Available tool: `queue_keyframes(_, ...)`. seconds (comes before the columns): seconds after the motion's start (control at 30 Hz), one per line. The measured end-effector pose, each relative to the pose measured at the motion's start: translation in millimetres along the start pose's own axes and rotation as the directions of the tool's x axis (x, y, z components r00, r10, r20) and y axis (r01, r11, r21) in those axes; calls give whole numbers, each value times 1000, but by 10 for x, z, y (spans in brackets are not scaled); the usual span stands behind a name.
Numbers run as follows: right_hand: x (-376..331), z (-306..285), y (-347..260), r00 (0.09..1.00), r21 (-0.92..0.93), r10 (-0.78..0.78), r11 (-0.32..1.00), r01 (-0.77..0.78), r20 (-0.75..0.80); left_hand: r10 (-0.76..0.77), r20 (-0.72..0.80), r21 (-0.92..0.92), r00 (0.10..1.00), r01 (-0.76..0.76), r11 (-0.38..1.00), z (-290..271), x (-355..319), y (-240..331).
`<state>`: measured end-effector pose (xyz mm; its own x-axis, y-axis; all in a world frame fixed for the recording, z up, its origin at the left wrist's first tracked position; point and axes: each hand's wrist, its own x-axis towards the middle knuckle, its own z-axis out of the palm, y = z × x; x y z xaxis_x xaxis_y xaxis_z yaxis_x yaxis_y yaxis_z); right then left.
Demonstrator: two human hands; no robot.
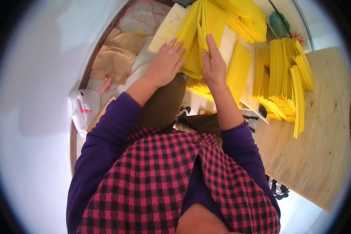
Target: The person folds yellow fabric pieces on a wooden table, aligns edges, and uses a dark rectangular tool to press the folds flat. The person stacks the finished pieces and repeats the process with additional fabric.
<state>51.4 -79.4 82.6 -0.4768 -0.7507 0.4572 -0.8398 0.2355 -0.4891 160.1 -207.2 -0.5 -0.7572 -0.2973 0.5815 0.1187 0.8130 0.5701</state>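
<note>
Folded yellow sheet (193,50) under two hands

At the far left hang the loose folds of a white plastic carrier bag (85,113), with creased brown paper (117,52) above it. Next comes the left hand (163,64), palm down with fingers slightly spread, lying on the sheet's left side. The sheet is between the hands, above the knees, an upright fold running up its middle. The right hand (214,68) lies along its right side, fingers extended; whether it pinches the material, I cannot tell. Farther right, yellow folded stacks (280,70) stand near a bare wooden board (316,128).

The sheet looks light and thin—soft across the panels, stiffer at the creases, probably not fragile. A doubled edge seems the surest hold—a single layer could slip or buckle.
</note>
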Motion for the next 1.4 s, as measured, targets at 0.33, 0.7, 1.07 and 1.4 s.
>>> queue_keyframes(0.33,-43,233,-35,994,-71,-54,996,61,97,-1,122,66,993,-7,998,-25,3,-25)
queue_keyframes(0.7,-54,436,72,981,-91,-129,986,143,145,46,43,-263,998,-33,964,-15,-45,-159)
queue_keyframes(1.07,-90,145,-13,994,-94,-54,994,63,96,-165,-230,-368,959,72,927,-219,-114,-142)
queue_keyframes(1.4,-55,-5,606,895,258,432,882,-394,-109,-199,-20,-371,980,178,911,-12,765,-229)
